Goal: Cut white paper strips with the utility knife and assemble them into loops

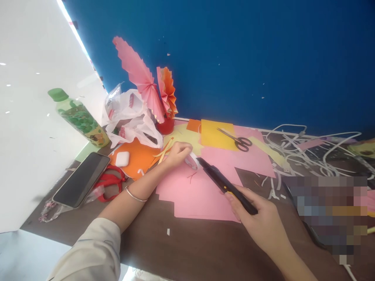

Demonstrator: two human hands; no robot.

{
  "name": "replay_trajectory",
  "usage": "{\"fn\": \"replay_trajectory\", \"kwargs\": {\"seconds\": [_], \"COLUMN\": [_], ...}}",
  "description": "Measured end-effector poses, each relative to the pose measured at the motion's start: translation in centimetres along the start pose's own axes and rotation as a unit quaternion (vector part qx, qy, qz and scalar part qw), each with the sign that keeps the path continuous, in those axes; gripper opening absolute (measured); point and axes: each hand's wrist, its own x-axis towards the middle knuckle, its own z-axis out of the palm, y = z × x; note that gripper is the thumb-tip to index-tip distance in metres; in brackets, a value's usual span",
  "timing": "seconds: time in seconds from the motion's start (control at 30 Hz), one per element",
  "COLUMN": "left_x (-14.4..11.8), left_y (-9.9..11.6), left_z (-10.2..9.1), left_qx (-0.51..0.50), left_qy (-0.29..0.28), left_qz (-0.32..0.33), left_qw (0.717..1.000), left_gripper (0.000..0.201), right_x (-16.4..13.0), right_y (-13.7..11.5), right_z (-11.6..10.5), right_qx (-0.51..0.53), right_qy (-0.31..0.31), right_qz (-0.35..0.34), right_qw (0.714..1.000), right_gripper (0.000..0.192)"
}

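Observation:
My right hand (260,214) is wrapped round a black utility knife (219,180) with small yellow marks. Its tip points up and left, close to a small white roll of tape (192,160). My left hand (178,154) is closed on the edge of that roll, its fingertips partly hidden. Whether the knife touches the tape I cannot tell. Under both lie pink paper sheets (202,199), with a thin reddish strand (191,176) on top. Scissors (238,140) rest on a yellow sheet (209,132) behind.
On the left stand a green-capped bottle (82,119), a phone (82,179) and a white earbud case (122,159) on orange paper. Plastic bags (131,117) and folded paper fans (139,76) sit at the back. White cables (293,148) tangle at right, near a blurred-out patch.

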Motion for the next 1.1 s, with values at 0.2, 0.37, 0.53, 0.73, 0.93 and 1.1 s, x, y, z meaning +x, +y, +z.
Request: {"fn": "replay_trajectory", "kwargs": {"seconds": [0.2,0.37,0.53,0.73,0.93,1.1], "left_x": [0.0,0.0,0.0,0.1,0.2,0.2], "left_y": [0.3,0.9,1.3,1.2,1.3,0.9], "left_z": [0.1,0.2,0.2,0.2,0.1,0.0], "left_qx": [0.004,0.017,0.023,-0.008,-0.023,-0.040], "left_qy": [-0.002,0.008,0.020,0.031,0.030,0.027], "left_qz": [0.007,-0.018,-0.059,-0.063,-0.064,-0.070], "left_qw": [1.000,1.000,0.998,0.997,0.997,0.996], "left_gripper": [0.027,0.033,0.045,0.045,0.041,0.038], "right_x": [0.0,-0.4,-0.5,-0.3,-0.2,-0.3], "right_y": [-0.5,-1.1,-1.1,-0.9,-0.6,-0.2], "right_z": [-0.4,-0.5,-0.8,-0.9,-0.6,-0.4], "right_qx": [-0.084,-0.170,-0.191,-0.183,-0.178,-0.181], "right_qy": [0.019,0.051,0.038,0.030,0.031,0.029], "right_qz": [-0.059,-0.156,-0.184,-0.183,-0.187,-0.194], "right_qw": [0.995,0.972,0.963,0.965,0.966,0.964], "right_gripper": [0.027,0.022,0.019,0.018,0.016,0.016]}}
